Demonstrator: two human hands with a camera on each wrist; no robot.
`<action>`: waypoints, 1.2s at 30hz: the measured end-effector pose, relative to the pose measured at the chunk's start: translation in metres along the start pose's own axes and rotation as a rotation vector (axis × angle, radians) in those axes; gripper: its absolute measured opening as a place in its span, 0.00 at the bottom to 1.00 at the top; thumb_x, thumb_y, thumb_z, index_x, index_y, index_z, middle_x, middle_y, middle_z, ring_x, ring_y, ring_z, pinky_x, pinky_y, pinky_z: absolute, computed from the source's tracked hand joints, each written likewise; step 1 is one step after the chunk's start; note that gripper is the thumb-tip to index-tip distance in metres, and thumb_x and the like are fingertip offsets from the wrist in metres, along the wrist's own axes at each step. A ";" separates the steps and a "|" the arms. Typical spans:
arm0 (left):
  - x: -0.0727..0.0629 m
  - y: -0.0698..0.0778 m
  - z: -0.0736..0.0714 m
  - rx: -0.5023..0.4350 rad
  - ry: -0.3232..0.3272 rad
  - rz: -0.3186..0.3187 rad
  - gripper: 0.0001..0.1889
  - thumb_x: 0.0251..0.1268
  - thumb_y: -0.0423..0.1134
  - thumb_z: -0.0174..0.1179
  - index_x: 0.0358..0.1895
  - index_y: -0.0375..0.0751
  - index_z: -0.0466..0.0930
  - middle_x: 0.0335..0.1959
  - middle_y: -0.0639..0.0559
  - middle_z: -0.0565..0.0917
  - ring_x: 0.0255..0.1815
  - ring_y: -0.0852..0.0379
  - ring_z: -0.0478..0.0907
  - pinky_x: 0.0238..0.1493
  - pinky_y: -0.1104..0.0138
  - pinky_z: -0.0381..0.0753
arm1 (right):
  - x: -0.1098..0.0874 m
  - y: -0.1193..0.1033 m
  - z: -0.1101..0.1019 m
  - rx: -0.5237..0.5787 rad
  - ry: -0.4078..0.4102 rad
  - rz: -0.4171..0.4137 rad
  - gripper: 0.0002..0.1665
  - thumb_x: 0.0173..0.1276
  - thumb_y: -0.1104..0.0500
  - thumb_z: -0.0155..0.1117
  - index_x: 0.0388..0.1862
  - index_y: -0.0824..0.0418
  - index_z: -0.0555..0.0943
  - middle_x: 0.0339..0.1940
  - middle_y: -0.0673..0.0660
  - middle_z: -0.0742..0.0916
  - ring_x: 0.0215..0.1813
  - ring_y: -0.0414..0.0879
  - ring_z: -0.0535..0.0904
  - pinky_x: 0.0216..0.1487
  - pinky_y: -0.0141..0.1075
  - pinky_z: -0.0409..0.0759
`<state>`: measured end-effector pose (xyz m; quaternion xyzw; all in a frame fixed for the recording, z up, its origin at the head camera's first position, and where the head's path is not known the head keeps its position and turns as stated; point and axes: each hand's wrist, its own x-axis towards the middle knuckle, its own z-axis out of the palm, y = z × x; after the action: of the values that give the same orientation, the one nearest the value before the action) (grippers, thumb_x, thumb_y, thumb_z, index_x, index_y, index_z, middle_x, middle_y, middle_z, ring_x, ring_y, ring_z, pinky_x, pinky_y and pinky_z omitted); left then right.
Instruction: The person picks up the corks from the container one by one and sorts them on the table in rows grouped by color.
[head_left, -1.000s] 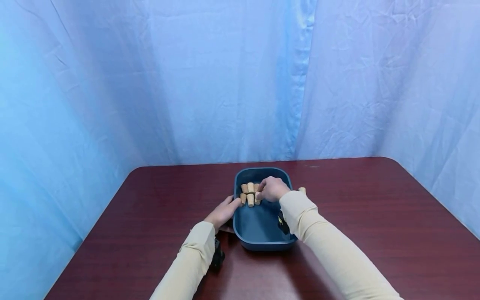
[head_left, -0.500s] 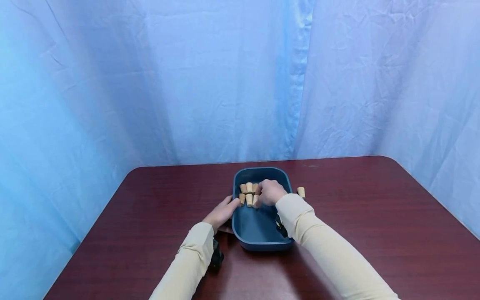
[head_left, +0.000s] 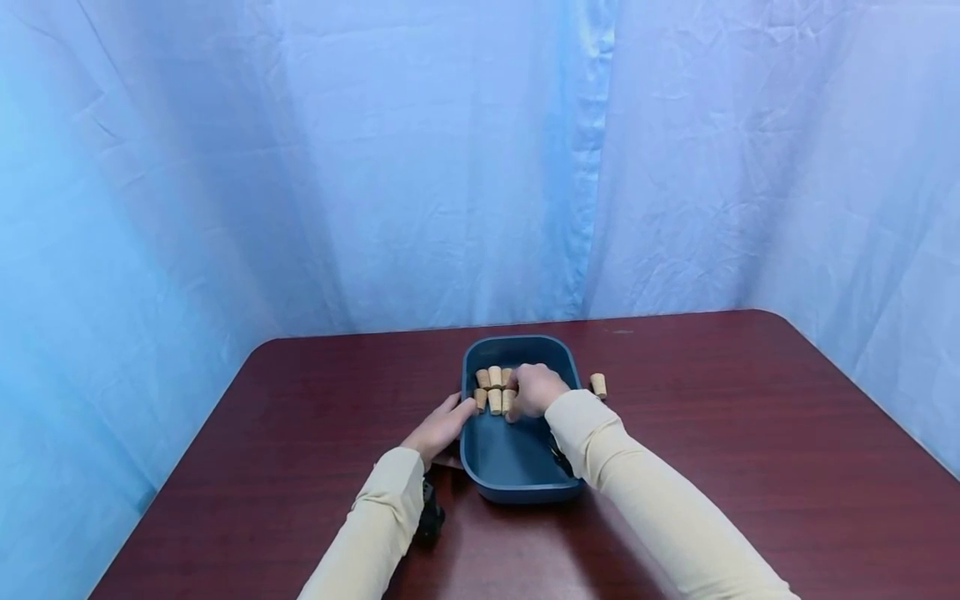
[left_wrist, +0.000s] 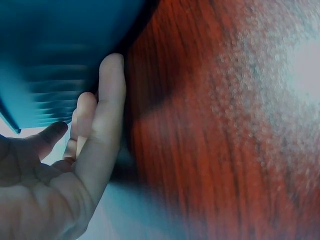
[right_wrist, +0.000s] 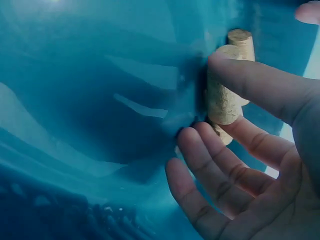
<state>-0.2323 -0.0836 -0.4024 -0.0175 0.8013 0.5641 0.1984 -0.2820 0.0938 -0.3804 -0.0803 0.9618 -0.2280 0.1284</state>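
A blue plastic bin sits on the table with two rows of tapered cork stoppers lying near its far left side. My right hand reaches inside and pinches the nearest-right cork stopper between thumb and index finger. Its other fingers are spread loosely in the right wrist view. At the bin's left wall is my left hand, its thumb over the rim. In the left wrist view, long fingers lie along the outside of the wall. The right hand may hide part of the far row.
One loose cork stopper lies on the table to the right of the bin. The dark red wooden table has rounded far corners. Pale blue curtains hang behind and at the sides.
The right hand has shifted slightly toward me and down at the right end of the near row. The left hand stays at the bin wall. The outside cork stopper shows more fully now.
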 end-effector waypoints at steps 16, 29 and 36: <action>0.002 0.001 0.005 -0.003 0.011 -0.013 0.37 0.73 0.51 0.46 0.81 0.41 0.53 0.71 0.32 0.67 0.57 0.38 0.76 0.44 0.46 0.86 | -0.013 0.003 -0.025 0.070 -0.010 -0.017 0.29 0.66 0.57 0.74 0.64 0.64 0.80 0.53 0.61 0.85 0.50 0.53 0.81 0.55 0.48 0.82; 0.002 0.000 0.004 -0.009 0.017 -0.016 0.38 0.71 0.50 0.46 0.81 0.40 0.52 0.72 0.30 0.66 0.58 0.36 0.76 0.44 0.45 0.85 | -0.029 0.009 -0.061 0.122 0.065 -0.093 0.24 0.68 0.59 0.71 0.62 0.65 0.81 0.50 0.62 0.84 0.50 0.54 0.80 0.54 0.48 0.82; 0.002 -0.001 0.005 -0.013 0.016 -0.022 0.38 0.70 0.50 0.46 0.81 0.41 0.52 0.73 0.30 0.64 0.59 0.35 0.75 0.46 0.43 0.85 | -0.036 0.027 -0.076 0.083 0.084 -0.086 0.25 0.69 0.60 0.70 0.63 0.66 0.79 0.48 0.63 0.83 0.46 0.54 0.79 0.45 0.45 0.81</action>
<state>-0.2324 -0.0789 -0.4051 -0.0321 0.7988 0.5671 0.1982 -0.2720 0.1574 -0.3193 -0.1065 0.9517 -0.2762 0.0811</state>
